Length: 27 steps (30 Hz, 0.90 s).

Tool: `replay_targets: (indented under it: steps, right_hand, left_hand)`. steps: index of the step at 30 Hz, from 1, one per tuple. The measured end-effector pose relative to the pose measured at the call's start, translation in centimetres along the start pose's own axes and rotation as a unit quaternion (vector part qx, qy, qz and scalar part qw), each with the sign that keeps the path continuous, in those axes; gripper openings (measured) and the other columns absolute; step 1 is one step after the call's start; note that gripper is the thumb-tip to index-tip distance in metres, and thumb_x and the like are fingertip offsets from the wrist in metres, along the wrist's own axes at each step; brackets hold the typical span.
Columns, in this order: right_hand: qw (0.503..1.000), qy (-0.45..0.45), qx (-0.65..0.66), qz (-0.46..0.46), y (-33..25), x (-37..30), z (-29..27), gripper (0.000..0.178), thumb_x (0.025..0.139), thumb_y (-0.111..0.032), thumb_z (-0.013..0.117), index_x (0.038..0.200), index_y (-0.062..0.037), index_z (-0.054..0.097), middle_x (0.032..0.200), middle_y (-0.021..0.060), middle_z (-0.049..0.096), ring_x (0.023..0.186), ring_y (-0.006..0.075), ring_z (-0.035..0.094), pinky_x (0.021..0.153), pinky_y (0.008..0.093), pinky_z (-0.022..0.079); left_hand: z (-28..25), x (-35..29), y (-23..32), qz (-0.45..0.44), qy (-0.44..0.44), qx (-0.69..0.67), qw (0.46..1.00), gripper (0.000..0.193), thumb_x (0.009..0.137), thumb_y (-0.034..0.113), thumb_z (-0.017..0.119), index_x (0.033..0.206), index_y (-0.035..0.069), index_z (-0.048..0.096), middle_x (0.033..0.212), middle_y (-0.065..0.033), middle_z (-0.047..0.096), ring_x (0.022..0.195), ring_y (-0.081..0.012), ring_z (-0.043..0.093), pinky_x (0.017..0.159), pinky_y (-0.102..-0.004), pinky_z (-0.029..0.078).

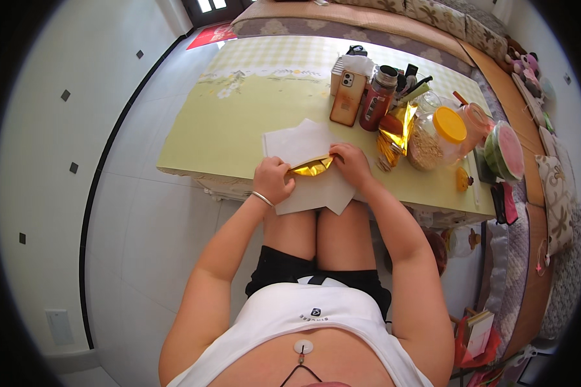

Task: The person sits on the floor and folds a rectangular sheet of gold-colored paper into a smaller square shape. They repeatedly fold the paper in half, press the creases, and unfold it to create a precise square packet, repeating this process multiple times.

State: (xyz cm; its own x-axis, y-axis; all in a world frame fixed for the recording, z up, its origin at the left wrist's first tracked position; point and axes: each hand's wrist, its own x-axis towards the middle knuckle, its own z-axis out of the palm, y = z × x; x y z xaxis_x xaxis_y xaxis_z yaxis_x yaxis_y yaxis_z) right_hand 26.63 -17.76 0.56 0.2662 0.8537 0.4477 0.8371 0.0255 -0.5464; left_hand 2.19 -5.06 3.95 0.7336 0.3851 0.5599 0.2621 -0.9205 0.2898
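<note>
A folded piece of gold foil paper (312,168) is stretched between my two hands, above the table's near edge. My left hand (274,179) is closed on its left end, with a pale bangle on the wrist. At the other end, my right hand (350,162) pinches the foil's upper right corner. The foil's middle bulges out, showing a dark slit along the top. White paper sheets (298,143) lie under and behind it, and part of them hangs over the edge toward my lap.
Right of the sheets stand a phone (348,98), a red thermos (377,100), more gold foil (403,127) and a yellow-lidded jar (427,143). A cut watermelon (505,152) sits at the right edge of the yellow-green table (206,138). A cushioned sofa (342,24) runs behind it.
</note>
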Motion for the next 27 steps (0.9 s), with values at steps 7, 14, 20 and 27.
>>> replay_targets:
  steps: [7, 14, 20, 27]
  right_hand:
    - [0.887, 0.093, 0.396, 0.217, -3.1, 0.6, 1.2, 0.011, 0.090, -0.005, 0.071, 0.100, -0.0037, 0.067, 0.084, 0.0030, 0.069, 0.067, 0.0151, 0.066, 0.060, 0.0269, 0.051]
    - [0.842, 0.199, 0.460, 0.200, -6.4, -0.4, 1.2, 0.007, 0.094, -0.004, 0.068, 0.100, -0.0014, 0.069, 0.085, 0.0044, 0.069, 0.064, 0.0110, 0.066, 0.059, 0.0227, 0.051]
    - [0.835, 0.171, 0.474, 0.222, -7.5, -1.4, 0.3, 0.010, 0.096, -0.006, 0.068, 0.102, 0.0012, 0.070, 0.087, 0.0054, 0.070, 0.071, 0.0125, 0.070, 0.062, 0.0226, 0.054]
    - [0.819, 0.112, 0.476, 0.300, -6.3, -2.9, -1.2, 0.015, 0.094, -0.012, 0.071, 0.103, 0.0002, 0.069, 0.082, 0.0037, 0.069, 0.068, 0.0108, 0.068, 0.060, 0.0221, 0.051]
  left_hand:
    - [2.2, -1.4, -3.1, -0.389, 0.076, -0.389, 0.831, 0.009, 0.091, 0.006, 0.069, 0.098, 0.003, 0.073, 0.086, -0.0093, 0.075, 0.073, -0.0204, 0.072, 0.064, -0.0312, 0.056]
    - [0.0, 0.4, -1.7, -0.459, 0.124, -0.559, 0.679, 0.010, 0.092, 0.004, 0.069, 0.101, 0.002, 0.065, 0.087, -0.0115, 0.074, 0.068, -0.0185, 0.073, 0.056, -0.0269, 0.060]
    - [-0.9, -0.1, -1.8, -0.437, 0.099, -0.660, 0.603, 0.010, 0.093, 0.003, 0.068, 0.102, 0.002, 0.065, 0.085, -0.0129, 0.073, 0.070, -0.0217, 0.074, 0.060, -0.0290, 0.063]
    - [-1.6, -0.7, -1.7, -0.381, 0.054, -0.619, 0.685, 0.020, 0.093, 0.001, 0.067, 0.113, -0.005, 0.068, 0.095, -0.0128, 0.073, 0.079, -0.0238, 0.075, 0.070, -0.0312, 0.064]
